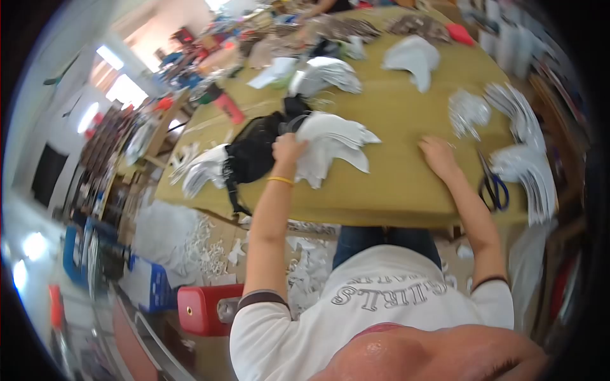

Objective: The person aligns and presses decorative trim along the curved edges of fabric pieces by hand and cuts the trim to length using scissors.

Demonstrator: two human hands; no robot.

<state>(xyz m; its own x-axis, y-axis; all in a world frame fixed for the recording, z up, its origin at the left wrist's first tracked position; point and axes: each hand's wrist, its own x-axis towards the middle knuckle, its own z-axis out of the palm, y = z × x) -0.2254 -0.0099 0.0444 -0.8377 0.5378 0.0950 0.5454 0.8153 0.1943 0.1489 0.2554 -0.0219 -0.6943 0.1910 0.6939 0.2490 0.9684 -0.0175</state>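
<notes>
The left hand (290,150) meets a layered stack of white, curved fabric pieces (333,145), left on the olive-yellow table (394,184); I cannot tell its fingers' grip. Right, the bare right hand (438,156) lies with loosely bent, partly open fingers.

Outlined lettering (366,294) on the white shirt (394,311) seems to include "GIRLS"; its smaller line (384,279) is unclear.

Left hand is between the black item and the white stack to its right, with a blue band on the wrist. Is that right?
Not quite: the band is yellow, not blue, as the head view shows. The left hand is indeed between the black item and the white stack to its right.
</notes>
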